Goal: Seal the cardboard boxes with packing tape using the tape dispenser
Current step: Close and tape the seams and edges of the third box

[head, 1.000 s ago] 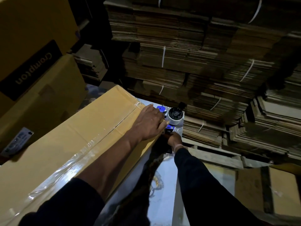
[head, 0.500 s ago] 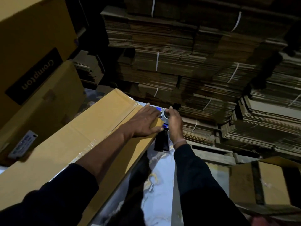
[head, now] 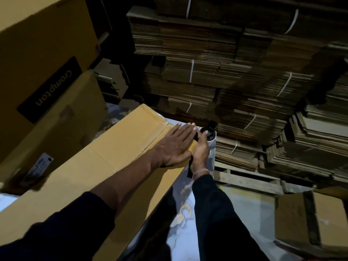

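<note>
Head view: left hand [head: 174, 146] lay flat, fingers straight, on the taped cardboard box [head: 105, 166]; right hand [head: 201, 149] gripped the tape dispenser [head: 210, 136] beyond the box's far end.

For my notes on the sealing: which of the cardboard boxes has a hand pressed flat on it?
The long box in the middle: the left hand lies flat on its taped top. The Crompton box stands untouched at left.
</note>
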Demonstrator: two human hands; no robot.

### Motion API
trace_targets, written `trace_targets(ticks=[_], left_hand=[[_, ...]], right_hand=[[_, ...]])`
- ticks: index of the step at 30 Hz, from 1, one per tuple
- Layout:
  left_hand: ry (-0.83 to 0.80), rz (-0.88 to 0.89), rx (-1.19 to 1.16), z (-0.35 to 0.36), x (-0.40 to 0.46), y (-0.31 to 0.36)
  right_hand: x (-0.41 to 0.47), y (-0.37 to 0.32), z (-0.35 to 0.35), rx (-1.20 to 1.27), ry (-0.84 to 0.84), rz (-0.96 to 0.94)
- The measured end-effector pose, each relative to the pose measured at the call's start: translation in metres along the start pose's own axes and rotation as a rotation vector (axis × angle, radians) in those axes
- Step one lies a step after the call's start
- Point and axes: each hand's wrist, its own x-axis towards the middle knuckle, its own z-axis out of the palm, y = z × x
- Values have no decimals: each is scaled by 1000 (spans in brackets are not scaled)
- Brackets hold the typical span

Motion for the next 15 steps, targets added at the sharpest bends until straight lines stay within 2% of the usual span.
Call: trace_targets(ticks=[2, 4, 6, 8, 9, 12, 15], left_hand=[[20, 7, -21, 0, -1, -2], [28, 8, -54, -1, -2, -5], [17, -7, -138, -7, -3, -10], [19, -38, -186, -13, -9, -21], [33, -55, -164, -14, -13, -30], [45, -123, -77, -18, -28, -59], [48, -294, -41, -24, -46, -91]], right_hand=[[1, 6, -2, -77, -18, 4], [1, 2, -7, -358, -15, -80], [3, -10, -13, -712, -66, -331], [8, -16, -14, -905, -168, -542], [9, -19, -12, -960, -219, -584], [14, -24, -5, -1192, -304, -583], [14, -32, 0, -1361, -340, -568]])
